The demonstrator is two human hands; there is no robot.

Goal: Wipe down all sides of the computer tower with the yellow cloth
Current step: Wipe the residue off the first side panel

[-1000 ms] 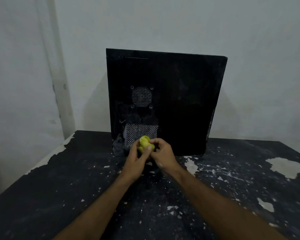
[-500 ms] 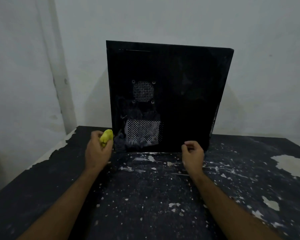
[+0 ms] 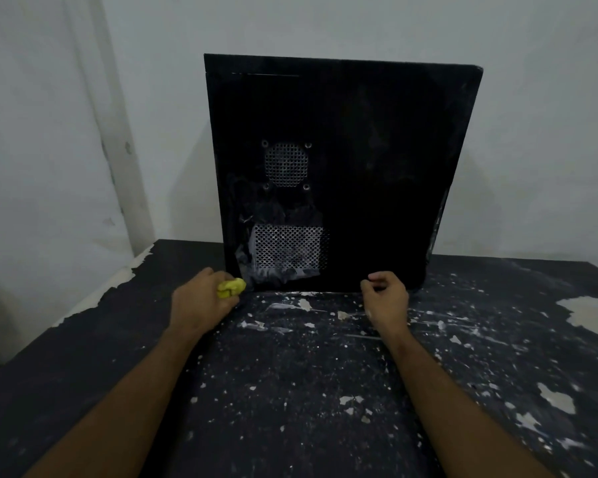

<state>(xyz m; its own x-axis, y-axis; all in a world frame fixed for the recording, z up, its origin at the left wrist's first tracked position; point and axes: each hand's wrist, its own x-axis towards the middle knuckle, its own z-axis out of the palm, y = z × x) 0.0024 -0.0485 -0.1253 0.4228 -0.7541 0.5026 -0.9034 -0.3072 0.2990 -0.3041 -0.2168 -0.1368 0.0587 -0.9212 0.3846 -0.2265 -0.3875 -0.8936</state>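
Paint-chipped black tabletop (image 3: 290,391), tower (image 3: 342,174) upright at back edge. Left hand (image 3: 201,301) grips balled yellow cloth (image 3: 231,288) beside tower's lower left corner; right hand (image 3: 385,298) curled, empty. Tower's likely heavy and rigid: brace top edge.

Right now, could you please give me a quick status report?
Left hand grips yellow cloth. Right hand curled, empty. Computer tower upright, dusty. Nothing in the way.

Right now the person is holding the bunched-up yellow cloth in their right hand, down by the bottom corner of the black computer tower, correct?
Not quite. The head view shows the yellow cloth bunched in the fingers of the left hand, down by the bottom left corner of the black computer tower. The right hand holds nothing; its fingers are curled near the tower's bottom edge.
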